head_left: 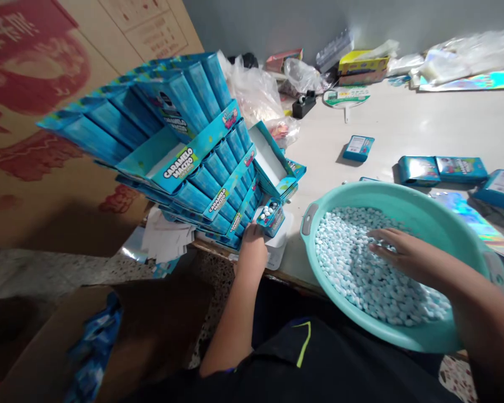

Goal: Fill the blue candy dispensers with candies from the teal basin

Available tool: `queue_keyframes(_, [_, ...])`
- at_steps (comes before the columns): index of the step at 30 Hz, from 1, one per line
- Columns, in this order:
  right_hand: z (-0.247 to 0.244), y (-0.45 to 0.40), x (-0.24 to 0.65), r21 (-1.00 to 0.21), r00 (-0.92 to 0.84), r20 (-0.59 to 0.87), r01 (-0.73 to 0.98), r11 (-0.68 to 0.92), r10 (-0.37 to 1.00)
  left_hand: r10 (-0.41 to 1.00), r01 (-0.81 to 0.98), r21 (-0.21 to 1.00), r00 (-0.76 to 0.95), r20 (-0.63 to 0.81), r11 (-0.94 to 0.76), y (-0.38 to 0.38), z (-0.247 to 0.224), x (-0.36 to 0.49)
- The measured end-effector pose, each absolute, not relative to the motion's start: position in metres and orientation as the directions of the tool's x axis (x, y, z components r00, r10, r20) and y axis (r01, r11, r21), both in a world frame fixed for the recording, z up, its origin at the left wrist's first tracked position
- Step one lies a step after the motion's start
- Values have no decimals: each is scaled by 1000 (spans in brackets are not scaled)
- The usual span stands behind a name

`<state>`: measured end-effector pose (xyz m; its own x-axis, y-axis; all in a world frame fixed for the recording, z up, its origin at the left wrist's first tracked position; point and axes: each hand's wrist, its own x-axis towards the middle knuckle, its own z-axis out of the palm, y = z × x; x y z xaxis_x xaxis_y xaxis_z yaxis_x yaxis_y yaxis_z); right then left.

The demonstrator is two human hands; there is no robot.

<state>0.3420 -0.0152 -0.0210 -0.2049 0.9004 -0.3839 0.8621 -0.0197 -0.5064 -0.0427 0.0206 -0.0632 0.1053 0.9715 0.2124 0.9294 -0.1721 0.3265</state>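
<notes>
A small blue candy box, its top uncovered and white candies showing in it, stands on a white flat plate that looks like a scale. My left hand is closed at the near left corner of this box; part of its fingers is hidden. To the right, a turquoise basin contains many small white and pale blue candies. Over these candies my right hand reaches in, its fingers stretched out and a little apart, with no candy visible between them.
Tall stacked trays of blue boxes rise beside my left hand. An open blue tray leans behind. Closed blue boxes lie beyond the basin. A large carton stands at left, plastic bags at the back.
</notes>
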Motion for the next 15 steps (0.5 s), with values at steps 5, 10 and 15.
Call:
queue_keyframes(5, [-24,-16,344,-504,-212,-404,863,-23,890,956,946,294,52,288,-140,7,-62,-56])
queue_keyframes(10, [-22,-16,344,-519,-250,-419,855,-4,873,911,937,295,56,408,-189,-12,-56,-65])
queue_keyframes(15, [-9,-17,338,-490,-248,-462,871,-12,852,801,895,274,136,583,-351,-22,-41,-56])
